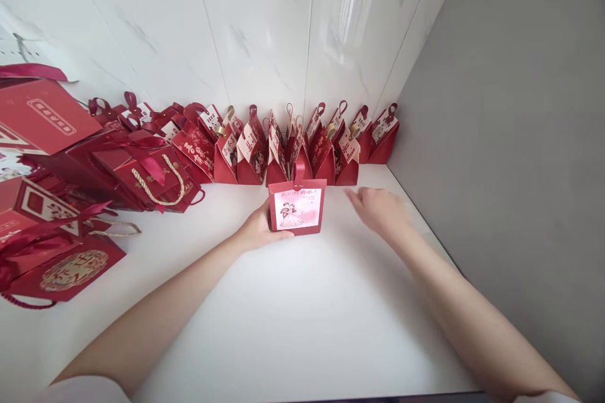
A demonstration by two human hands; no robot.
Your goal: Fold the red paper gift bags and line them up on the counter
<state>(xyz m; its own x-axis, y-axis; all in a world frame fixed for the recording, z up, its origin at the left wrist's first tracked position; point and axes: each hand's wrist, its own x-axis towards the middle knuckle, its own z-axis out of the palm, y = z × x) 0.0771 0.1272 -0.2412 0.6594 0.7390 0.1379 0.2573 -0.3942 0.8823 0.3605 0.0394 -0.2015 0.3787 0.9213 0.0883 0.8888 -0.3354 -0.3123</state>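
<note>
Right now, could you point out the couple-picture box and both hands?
Couple-picture box point(297, 208): head view, front picture panel.
Left hand point(258, 227): head view, near thumb's base.
Right hand point(382, 208): head view, back of the hand.

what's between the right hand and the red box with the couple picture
In the head view, a strip of white tabletop shows between the right hand and the red box.

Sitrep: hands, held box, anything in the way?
Left hand holding red cardboard gift box with pink picture panel. Right hand apart from it, blurred, grip unclear. Row of red peaked cardboard boxes close behind.
</note>
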